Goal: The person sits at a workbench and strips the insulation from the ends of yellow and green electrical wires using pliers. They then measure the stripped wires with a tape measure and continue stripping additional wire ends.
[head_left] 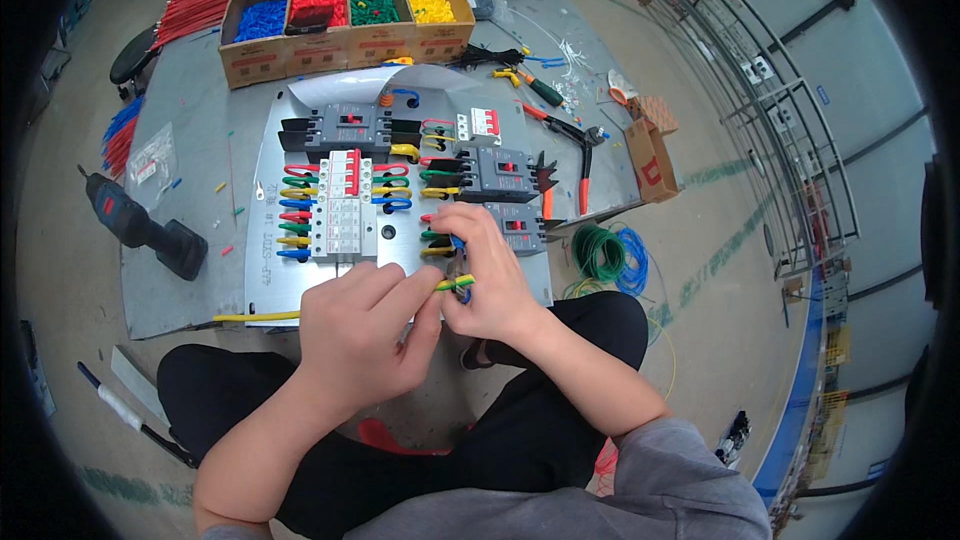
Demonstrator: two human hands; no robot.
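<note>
My left hand pinches a yellow-and-green wire whose short end sticks out past the fingertips. A longer yellow stretch of wire trails off to the left from under that hand. My right hand is closed around a small tool with blue parts, perhaps pliers or cutters, mostly covered by the fingers. The wire end lies against this tool. Just beyond both hands is a metal mounting plate carrying a row of circuit breakers and larger dark grey breakers, wired with red, green, yellow and blue leads.
A divided cardboard box at the back holds blue, red, green and yellow caps. A cordless drill lies at the left. Red-handled cutters and a screwdriver lie at the right. Green wire coils rest on the floor.
</note>
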